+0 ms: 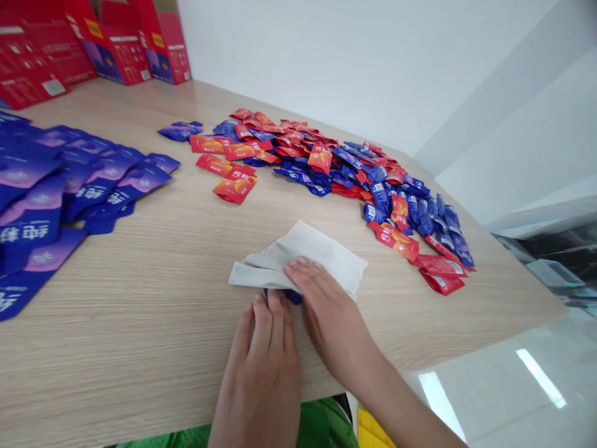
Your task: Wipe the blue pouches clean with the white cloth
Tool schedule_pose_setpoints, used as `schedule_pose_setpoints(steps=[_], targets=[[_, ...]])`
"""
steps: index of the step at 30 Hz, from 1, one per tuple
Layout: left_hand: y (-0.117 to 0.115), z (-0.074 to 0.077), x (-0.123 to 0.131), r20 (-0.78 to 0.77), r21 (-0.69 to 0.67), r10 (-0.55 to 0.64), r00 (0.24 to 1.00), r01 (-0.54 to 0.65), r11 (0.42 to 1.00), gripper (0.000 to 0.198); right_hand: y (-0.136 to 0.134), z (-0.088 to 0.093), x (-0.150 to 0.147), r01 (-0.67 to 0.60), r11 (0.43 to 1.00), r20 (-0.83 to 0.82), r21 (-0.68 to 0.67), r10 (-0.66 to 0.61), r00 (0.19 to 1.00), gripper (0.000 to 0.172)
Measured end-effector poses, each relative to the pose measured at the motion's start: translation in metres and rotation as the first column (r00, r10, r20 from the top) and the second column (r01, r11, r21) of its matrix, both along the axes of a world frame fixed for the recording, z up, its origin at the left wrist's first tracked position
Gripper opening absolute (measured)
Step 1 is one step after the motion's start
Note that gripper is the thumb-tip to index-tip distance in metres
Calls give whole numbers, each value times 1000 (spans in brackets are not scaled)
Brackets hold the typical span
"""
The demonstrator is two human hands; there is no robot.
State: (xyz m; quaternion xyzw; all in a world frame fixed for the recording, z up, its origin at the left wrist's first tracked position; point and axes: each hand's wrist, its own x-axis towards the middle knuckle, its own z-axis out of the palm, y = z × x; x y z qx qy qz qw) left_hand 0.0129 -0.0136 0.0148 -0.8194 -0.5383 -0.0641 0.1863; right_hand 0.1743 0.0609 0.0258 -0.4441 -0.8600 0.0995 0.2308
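A pale grey-white cloth lies folded and creased on the wooden table, with part of a blue packet showing at its near edge. My right hand rests on the cloth, palm down, its fingers close together and stretched out over it. Just left of it, my left hand lies flat with its fingertips at the packet's near edge. Most of the packet is hidden by the cloth and hands.
Large blue pouches overlap on the table at left. Small red and blue packets are heaped from the back middle to the right. Open red boxes stand at the back left, by a white wall. The table edge is near my body.
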Motion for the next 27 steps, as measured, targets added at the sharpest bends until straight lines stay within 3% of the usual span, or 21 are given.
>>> schedule_pose_setpoints(steps=[4,6,8,11,13,16,19,21,23,27], targets=[[-1,-2,2,81,10,20,996,-21,1000,60,15,-4,47,317,948,3,24,-317,948,51],[0,-3,3,63,29,19,998,-20,999,60,14,-1,56,396,918,-12,38,-396,918,47],[0,-3,4,42,48,14,999,-16,999,60,6,4,46,343,938,-42,42,-342,939,47],[0,-1,4,14,48,10,1000,-11,999,59,-6,6,12,56,998,-60,12,-56,997,57],[0,-1,2,14,31,11,1000,-12,999,60,-6,5,1,-65,998,-36,-13,65,997,64],[-1,-3,2,78,16,24,997,-25,1000,61,6,-1,18,75,997,-11,-3,-75,997,60],[-1,-7,4,123,28,36,992,-39,999,62,15,-5,49,306,952,-14,27,-306,952,49],[0,-8,5,115,37,33,993,-37,999,61,14,-3,56,367,929,-40,42,-365,930,46],[1,-8,6,92,45,36,995,-40,998,60,8,1,44,301,952,-87,54,-296,951,47],[3,-4,4,-15,59,12,1000,-12,998,58,-2,5,3,-34,999,-73,22,36,997,61]])
